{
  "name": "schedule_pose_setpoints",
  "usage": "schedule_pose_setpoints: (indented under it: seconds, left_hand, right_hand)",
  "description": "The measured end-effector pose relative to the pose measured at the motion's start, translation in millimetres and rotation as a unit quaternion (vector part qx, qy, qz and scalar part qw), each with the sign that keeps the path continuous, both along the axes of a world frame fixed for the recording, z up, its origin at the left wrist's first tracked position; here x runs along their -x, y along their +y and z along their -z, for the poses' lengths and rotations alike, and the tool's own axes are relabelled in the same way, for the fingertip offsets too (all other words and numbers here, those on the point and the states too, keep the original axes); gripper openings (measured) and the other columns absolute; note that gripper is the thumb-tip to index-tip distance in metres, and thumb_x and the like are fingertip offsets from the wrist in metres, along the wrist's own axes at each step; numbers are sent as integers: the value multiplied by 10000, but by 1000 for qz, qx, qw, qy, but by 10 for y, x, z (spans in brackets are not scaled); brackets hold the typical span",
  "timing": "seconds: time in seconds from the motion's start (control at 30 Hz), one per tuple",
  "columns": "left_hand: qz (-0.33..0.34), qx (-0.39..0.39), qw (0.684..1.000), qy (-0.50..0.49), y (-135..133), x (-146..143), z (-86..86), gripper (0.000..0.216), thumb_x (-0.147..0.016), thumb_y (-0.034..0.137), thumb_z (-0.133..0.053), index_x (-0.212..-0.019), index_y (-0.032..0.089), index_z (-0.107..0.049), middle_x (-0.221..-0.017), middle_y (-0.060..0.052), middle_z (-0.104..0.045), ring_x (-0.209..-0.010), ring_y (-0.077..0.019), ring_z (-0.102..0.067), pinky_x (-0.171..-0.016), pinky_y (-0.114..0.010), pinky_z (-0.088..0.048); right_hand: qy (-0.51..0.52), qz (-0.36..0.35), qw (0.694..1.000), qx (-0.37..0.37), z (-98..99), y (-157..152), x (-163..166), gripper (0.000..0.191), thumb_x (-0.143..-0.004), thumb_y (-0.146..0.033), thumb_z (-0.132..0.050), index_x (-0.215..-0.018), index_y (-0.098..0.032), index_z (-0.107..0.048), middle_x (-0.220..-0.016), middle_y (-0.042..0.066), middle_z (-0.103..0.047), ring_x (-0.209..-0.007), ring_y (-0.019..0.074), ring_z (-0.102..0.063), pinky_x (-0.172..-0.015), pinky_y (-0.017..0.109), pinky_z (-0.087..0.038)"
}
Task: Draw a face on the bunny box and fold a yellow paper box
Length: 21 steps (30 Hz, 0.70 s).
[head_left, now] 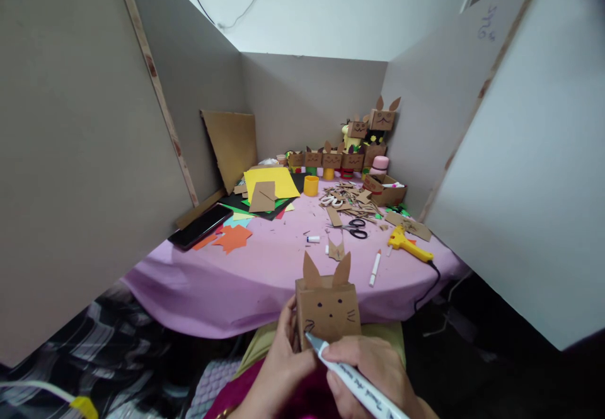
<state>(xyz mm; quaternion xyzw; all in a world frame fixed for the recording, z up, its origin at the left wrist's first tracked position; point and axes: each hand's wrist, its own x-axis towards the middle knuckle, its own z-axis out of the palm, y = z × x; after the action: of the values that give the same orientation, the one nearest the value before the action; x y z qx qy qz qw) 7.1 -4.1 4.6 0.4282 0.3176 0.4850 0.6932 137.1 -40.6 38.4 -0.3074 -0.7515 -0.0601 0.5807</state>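
My left hand (284,350) grips a small cardboard box (338,327) by its left side, just over my lap. Two pointed cardboard ears stand up from the box top. Its front bears drawn eyes, a nose dot and whisker lines on the right, with marks at the lower left. In my right hand (373,368) is a white marker (352,384), its grey tip touching the box front at the lower left. Beyond the box lie an ear-shaped cardboard scrap (336,250), a marker cap (312,239) and another white marker (375,268).
Black scissors (358,228), cardboard scraps (352,203) and a yellow glue gun (410,245) lie on the pink tablecloth (278,274). A phone (201,225) and coloured paper (271,183) are at left. Several cardboard animal heads (332,159) stand at the back. Grey panels (312,91) enclose the table.
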Motion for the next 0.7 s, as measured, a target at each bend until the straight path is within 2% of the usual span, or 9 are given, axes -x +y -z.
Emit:
schedule_pose_setpoints:
  seconds: [0.1, 0.5, 0.7]
  left_hand:
    - [-4, 0, 1000, -2, 0, -2, 20, 733, -544, 131, -747, -1185, 198, -398, -1228, -140, -549, -1158, -330, -489, -963, -430, -377]
    - [21, 8, 1000, 4, -11, 18, -27, 735, -567, 101, -708, -1194, 191, -336, -1199, -135, -556, -1122, -310, -517, -950, -419, -384]
    - [19, 1, 1000, 2, -3, 11, -17, 743, -558, 108, -724, -1189, 197, -343, -1211, -129, -552, -1140, -310, -504, -962, -420, -369]
  right_hand:
    - [-5, -2, 1000, 6, -1, -6, -1, 162, -750, -76, -455, -838, -187, -532, -450, -45, -555, -318, 100, -527, -360, 178, -436]
    - [15, 28, 999, -23, -42, -23, -33, 128, -744, -74, -496, -792, -143, -593, -527, 12, -653, -417, 110, -620, -451, 156, -505]
    - [7, 26, 999, -17, -64, -29, -49, 134, -769, -96, -488, -843, -149, -587, -544, 15, -668, -448, 125, -643, -464, 161, -523]
